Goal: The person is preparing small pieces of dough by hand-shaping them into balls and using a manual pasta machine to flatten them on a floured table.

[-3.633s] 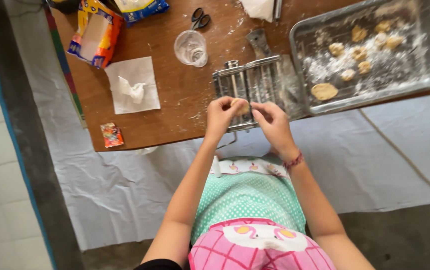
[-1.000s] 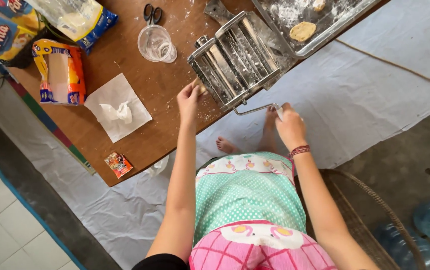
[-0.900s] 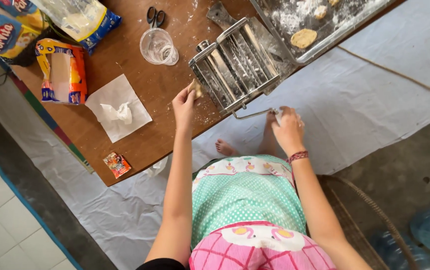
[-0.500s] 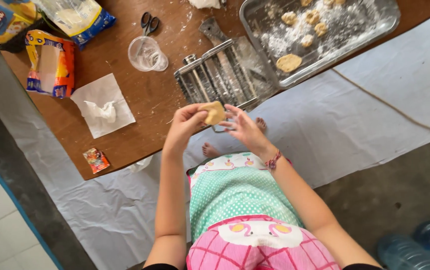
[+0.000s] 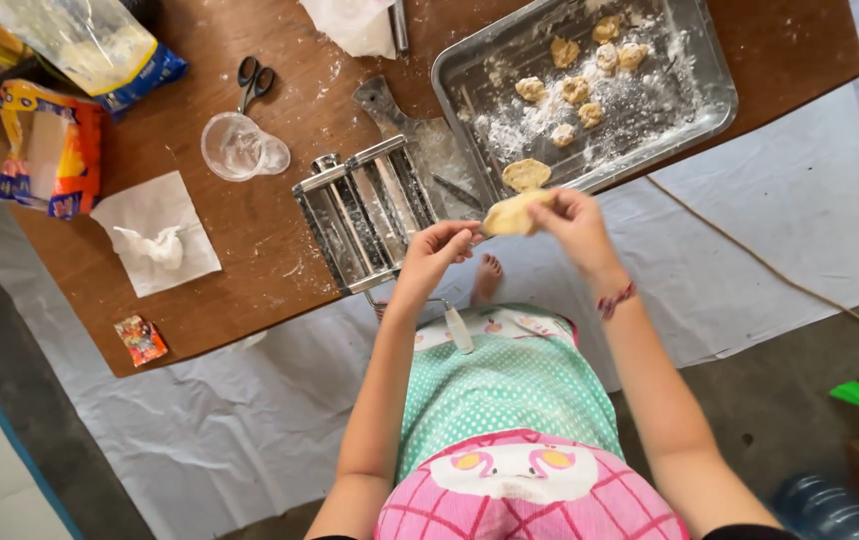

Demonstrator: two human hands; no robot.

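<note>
Right now my right hand [image 5: 574, 215] and left hand [image 5: 436, 250] both pinch a flat piece of dough [image 5: 511, 213] at centre frame, just below the floured tray [image 5: 694, 85] and right of the pasta roller [image 5: 364, 215]. It looks soft, light and stretchy, likely to tear, so I grip its edges
</note>
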